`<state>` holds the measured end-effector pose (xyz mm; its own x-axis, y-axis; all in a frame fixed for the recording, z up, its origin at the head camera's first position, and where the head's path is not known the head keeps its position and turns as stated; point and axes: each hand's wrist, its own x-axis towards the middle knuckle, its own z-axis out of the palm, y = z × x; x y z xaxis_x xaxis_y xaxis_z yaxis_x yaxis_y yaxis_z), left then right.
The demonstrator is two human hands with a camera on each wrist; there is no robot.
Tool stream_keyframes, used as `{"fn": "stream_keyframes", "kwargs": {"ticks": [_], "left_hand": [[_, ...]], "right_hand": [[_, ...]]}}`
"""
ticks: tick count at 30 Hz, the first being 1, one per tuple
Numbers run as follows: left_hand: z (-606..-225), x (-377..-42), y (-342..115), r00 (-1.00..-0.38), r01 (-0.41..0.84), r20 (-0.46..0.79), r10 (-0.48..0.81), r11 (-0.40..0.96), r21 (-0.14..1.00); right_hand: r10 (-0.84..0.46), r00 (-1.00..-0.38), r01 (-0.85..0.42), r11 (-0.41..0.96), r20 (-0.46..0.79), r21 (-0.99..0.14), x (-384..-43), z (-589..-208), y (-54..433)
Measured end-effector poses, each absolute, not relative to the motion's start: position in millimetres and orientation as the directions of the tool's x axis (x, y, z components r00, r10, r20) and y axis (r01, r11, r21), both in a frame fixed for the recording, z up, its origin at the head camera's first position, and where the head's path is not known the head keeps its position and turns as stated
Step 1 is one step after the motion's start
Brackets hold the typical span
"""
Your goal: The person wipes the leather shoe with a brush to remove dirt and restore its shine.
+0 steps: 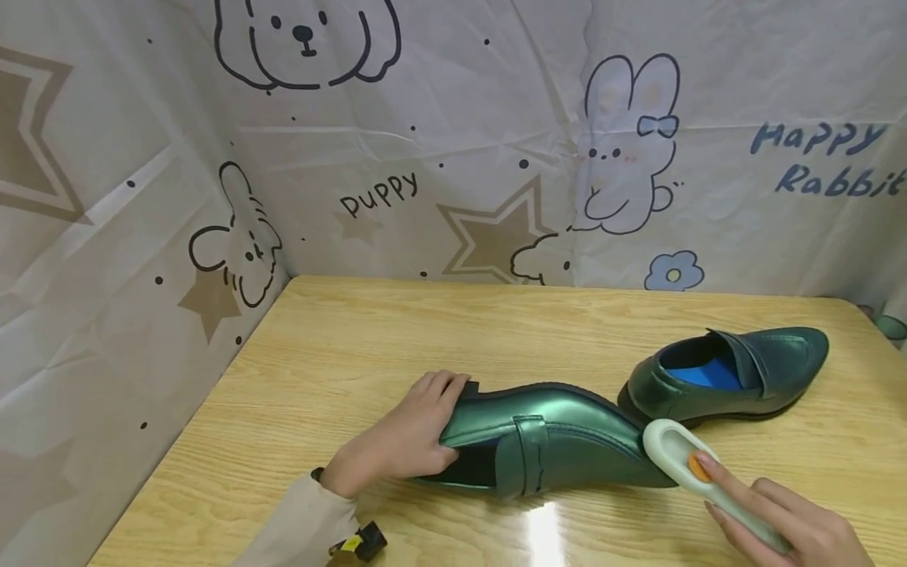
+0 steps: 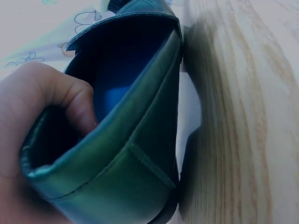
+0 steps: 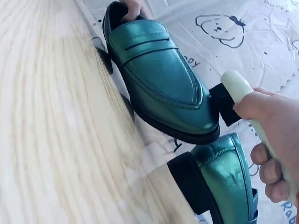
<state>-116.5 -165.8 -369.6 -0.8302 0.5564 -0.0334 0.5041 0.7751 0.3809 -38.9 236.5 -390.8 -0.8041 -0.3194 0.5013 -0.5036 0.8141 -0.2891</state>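
A shiny green loafer [image 1: 574, 449] is tipped on its side, its opening facing the near edge and its toe to the right. My left hand [image 1: 411, 433] grips it by the heel, the thumb inside the opening, as the left wrist view shows. My right hand [image 1: 794, 520] holds a pale shoe brush [image 1: 680, 457] by its handle, the index finger at an orange button [image 1: 699, 466]. In the right wrist view the black bristles [image 3: 226, 104] are right at the loafer's toe.
The matching green loafer [image 1: 737, 378] stands upright behind the brush, its blue insole showing. Both are on a light wooden table [image 1: 340, 339]. A white cloth [image 1: 453, 102] printed with cartoon animals hangs behind and along the left side.
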Motion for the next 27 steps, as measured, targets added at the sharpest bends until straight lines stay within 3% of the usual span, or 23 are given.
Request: {"fn": "stream_keyframes", "kwargs": {"ticks": [17, 27], "left_hand": [[-370.2, -118.0, -165.1, -0.842, 0.472, -0.059, 0.537, 0.785, 0.401], [-371.6, -118.0, -165.3, -0.841, 0.477, -0.045, 0.539, 0.778, 0.409]], "right_hand": [[-0.380, -0.769, -0.574, 0.763, 0.513, -0.296, -37.6, -395.7, 250.8], [-0.301, -0.838, -0.489, 0.783, 0.455, -0.384, -38.0, -399.3, 262.2]]}}
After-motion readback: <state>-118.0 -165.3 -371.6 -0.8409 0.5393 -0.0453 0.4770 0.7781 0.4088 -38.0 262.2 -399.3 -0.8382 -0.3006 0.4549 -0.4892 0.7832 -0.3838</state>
